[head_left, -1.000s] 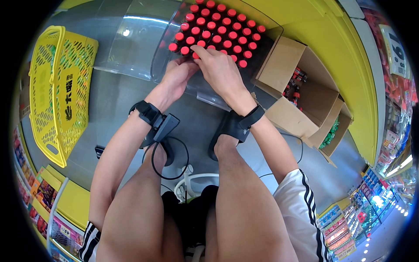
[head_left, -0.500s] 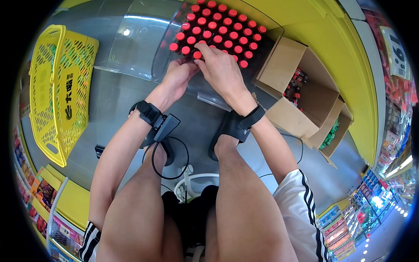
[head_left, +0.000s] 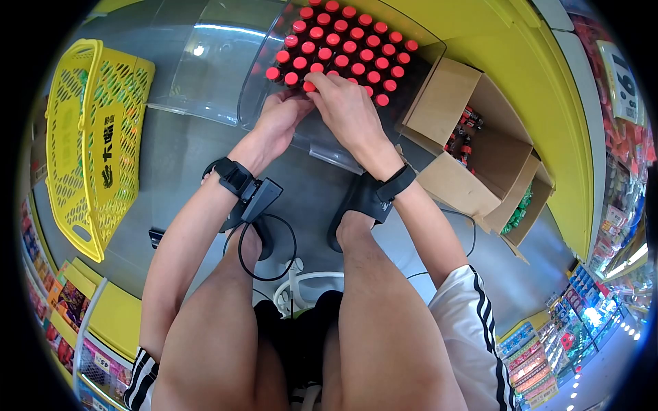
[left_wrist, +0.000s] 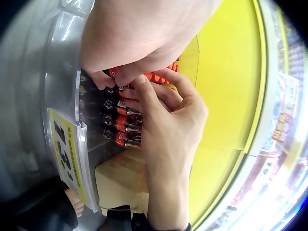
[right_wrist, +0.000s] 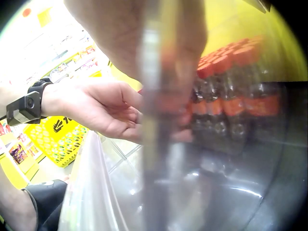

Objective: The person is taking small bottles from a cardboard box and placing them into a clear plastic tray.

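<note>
Several small red-capped bottles [head_left: 343, 44] stand in rows inside a clear plastic tray [head_left: 322, 147] on the floor of a yellow shelf. Both hands meet at the tray's front row. My left hand [head_left: 293, 97] has its fingers curled around a bottle at the near edge, and in the left wrist view this hand [left_wrist: 113, 77] covers the bottle tops. My right hand [head_left: 315, 81] pinches a red-capped bottle [head_left: 309, 86] beside it, with its fingers [left_wrist: 144, 98] bent over the dark bottles [left_wrist: 126, 126]. The right wrist view shows the left hand [right_wrist: 137, 120] behind a blurred clear divider [right_wrist: 154, 144].
An open cardboard box [head_left: 456, 137] with more bottles sits to the right of the tray. A yellow shopping basket [head_left: 89, 137] lies on the grey floor at the left. A second clear tray [head_left: 199, 61] stands left of the bottles. A price label [left_wrist: 67, 159] is clipped to the tray front.
The right fingertips have shifted slightly and a red cap at the front row now shows beneath them. The left hand has stayed beside it almost unmoved.
</note>
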`<state>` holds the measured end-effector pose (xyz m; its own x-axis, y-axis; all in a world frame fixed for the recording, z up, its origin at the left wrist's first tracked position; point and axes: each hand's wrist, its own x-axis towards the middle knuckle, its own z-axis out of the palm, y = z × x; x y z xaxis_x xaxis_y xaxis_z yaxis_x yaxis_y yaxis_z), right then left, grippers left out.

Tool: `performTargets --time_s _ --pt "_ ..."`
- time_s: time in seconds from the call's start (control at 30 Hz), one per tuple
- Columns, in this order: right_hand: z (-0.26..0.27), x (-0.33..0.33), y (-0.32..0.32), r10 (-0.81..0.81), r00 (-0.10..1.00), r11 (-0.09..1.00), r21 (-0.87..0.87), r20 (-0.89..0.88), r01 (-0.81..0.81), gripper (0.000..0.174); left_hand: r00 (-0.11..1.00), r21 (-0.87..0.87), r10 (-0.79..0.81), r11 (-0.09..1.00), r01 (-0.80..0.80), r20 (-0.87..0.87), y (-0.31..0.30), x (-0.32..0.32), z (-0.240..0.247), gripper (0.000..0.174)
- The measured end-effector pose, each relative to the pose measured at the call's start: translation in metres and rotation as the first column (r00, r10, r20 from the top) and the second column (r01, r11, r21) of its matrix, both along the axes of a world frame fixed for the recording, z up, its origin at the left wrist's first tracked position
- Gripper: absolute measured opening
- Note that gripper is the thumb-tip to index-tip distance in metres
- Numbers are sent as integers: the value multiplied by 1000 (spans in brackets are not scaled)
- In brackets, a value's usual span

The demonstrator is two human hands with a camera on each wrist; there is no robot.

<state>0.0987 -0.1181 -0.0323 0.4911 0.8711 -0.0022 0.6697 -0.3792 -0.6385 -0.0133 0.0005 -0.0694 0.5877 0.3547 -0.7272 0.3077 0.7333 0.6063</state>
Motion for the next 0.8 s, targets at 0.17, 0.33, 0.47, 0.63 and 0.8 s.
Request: performTargets --time_s 0.17,0.33,0.47,0.63,0.8 --pt "1 1 -1 4 1000 1000 8 -7 -4 21 999 22 -32 999 32 28 1 -1 -1 33" --pt "-1 1 0 5 999 999 53 32 -7 22 998 33 -50 998 49 25 1 0 -1 31" --pt "4 -1 1 23 1000 998 63 11 -24 24 997 35 -70 997 69 29 2 -2 -5 30" --pt "-1 -1 1 8 996 999 42 91 -12 23 998 23 -56 998 56 18 1 0 0 28" --pt "-2 0 0 10 995 999 42 96 -14 25 998 8 -63 998 63 16 2 0 0 29"
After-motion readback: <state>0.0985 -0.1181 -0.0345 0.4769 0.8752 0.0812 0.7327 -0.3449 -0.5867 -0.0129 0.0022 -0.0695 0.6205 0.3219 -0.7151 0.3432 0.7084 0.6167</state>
